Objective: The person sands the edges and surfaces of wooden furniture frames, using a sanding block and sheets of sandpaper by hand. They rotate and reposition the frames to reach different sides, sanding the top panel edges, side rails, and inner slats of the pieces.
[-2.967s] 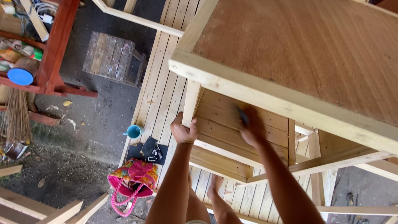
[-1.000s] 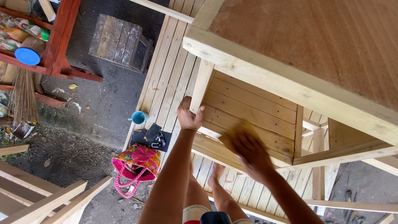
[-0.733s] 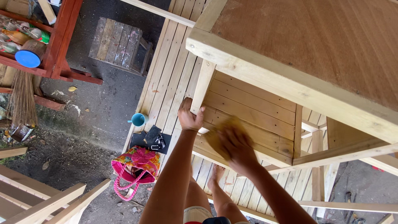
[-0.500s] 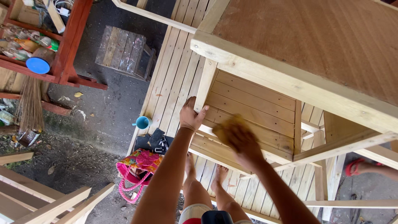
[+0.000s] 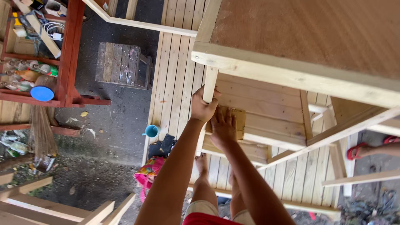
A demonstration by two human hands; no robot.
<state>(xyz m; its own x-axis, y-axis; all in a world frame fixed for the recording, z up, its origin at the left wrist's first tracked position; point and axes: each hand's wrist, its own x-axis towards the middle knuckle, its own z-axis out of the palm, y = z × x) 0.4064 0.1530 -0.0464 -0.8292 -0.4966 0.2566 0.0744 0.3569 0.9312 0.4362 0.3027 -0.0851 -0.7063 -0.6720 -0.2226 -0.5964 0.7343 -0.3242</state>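
I look down on a bare wooden table (image 5: 291, 75) with a brown board top. My left hand (image 5: 203, 106) is wrapped around the table's front left leg (image 5: 208, 89), just under the top. Right beside it, my right hand (image 5: 223, 126) presses a yellowish sheet of sandpaper (image 5: 237, 121) flat against the slatted wooden shelf panel (image 5: 266, 112) below the top. The two hands almost touch. My bare legs and feet (image 5: 203, 164) stand on the plank floor underneath.
A red wooden rack (image 5: 68, 54) with a blue lid and tools stands at left, a small pallet stool (image 5: 121, 64) beside it. A blue cup (image 5: 152, 131), dark cloths and a pink patterned bag (image 5: 148, 173) lie near my feet. Another person's foot in a red sandal (image 5: 366, 151) shows at right.
My right hand has slid the sandpaper leftward along the panel until it is next to my left hand. My left hand keeps its hold on the leg.
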